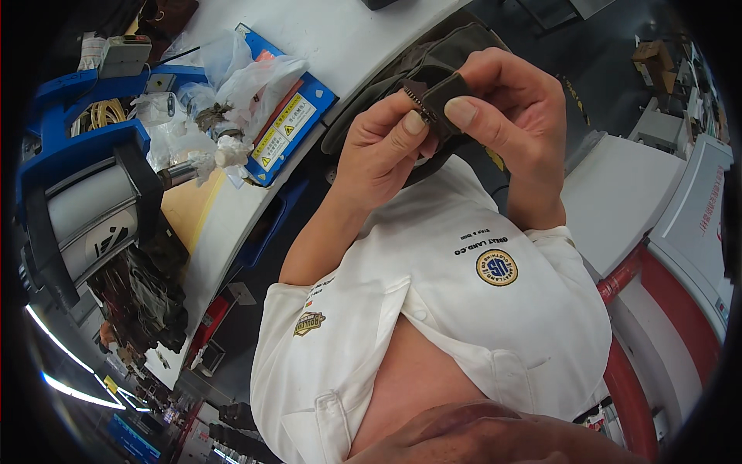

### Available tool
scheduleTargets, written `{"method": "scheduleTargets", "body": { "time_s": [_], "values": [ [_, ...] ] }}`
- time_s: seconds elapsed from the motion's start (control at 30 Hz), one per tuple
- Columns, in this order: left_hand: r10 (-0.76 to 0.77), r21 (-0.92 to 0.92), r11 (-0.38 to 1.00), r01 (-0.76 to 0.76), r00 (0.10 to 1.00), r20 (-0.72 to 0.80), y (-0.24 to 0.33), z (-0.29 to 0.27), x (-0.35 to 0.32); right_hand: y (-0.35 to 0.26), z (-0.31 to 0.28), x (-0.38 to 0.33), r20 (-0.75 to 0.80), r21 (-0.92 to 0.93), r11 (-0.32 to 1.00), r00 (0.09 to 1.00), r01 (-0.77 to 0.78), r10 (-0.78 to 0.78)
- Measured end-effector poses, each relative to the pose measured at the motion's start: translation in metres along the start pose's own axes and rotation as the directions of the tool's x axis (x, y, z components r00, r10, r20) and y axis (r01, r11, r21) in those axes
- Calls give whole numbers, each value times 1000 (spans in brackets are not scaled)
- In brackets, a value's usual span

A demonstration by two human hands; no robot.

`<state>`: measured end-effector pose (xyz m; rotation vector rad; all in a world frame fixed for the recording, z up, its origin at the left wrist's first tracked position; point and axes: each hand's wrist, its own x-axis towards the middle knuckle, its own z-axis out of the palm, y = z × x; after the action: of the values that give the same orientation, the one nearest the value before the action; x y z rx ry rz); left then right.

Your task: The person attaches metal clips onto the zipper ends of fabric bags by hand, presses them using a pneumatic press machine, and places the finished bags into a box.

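Observation:
A dark olive garment [363,97] hangs in front of me, bunched beside the white table's edge. Near its upper part, my left hand [392,141] pinches an edge with a brass-coloured zipper [420,104] between thumb and fingers. My right hand [514,116] is closed on a flat olive flap of the same cloth, thumb on top and fingers curled behind. Both hands are close together, with the zipper end and the flap between them. The fingers hide part of the zipper and the cloth beneath.
On the left stands a blue machine [58,127] with a large cylinder [97,213]. Plastic bags [255,81] lie by a blue plate with yellow warning labels [282,131] on the white table [332,35]. Dark cloth [147,298] hangs below; a white surface [626,189] is at right.

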<state>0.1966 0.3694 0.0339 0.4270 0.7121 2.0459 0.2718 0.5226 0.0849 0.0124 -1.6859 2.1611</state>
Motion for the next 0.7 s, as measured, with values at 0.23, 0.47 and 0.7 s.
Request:
{"method": "scheduleTargets", "body": {
  "time_s": [0.23,0.47,0.7],
  "values": [
    [-105,454,883,118,993,-54,23,5,-8,-7,-12,2,-9,-72,997,1000,29,-30],
    [375,911,5,-413,845,381,46,19,17,-18,-18,31,326,-357,891,931,282,-164],
    [90,730,682,-51,996,-14,45,26,15,-16,-6,41,155,-694,624,921,359,-357]
  ]
}}
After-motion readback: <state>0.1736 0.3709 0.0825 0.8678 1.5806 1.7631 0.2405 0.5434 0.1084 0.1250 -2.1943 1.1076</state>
